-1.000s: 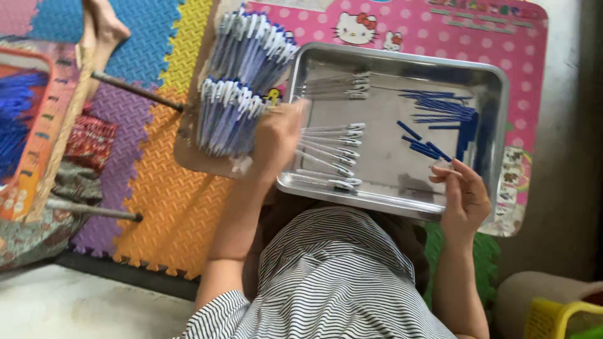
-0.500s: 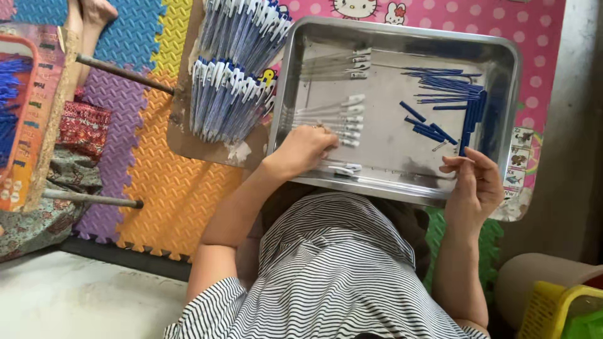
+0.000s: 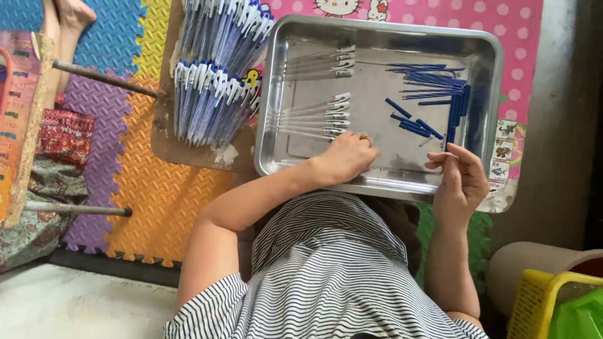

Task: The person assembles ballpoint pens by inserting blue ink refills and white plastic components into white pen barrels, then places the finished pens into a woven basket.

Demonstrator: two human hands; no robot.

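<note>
The floor is covered with foam puzzle mats (image 3: 135,188) in orange, purple, yellow and blue, with a pink dotted cartoon mat (image 3: 402,16) beside them. Bare pale concrete (image 3: 75,307) shows at the lower left. A yellow plastic basket (image 3: 546,301) sits at the lower right. Daylight is soft and even.

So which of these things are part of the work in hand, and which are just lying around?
In use:
left hand
right hand
steel tray
clear pen barrels
blue refills
finished pens on a board

Lying about:
foam mats
yellow basket
patterned cloth
wooden frame
</note>
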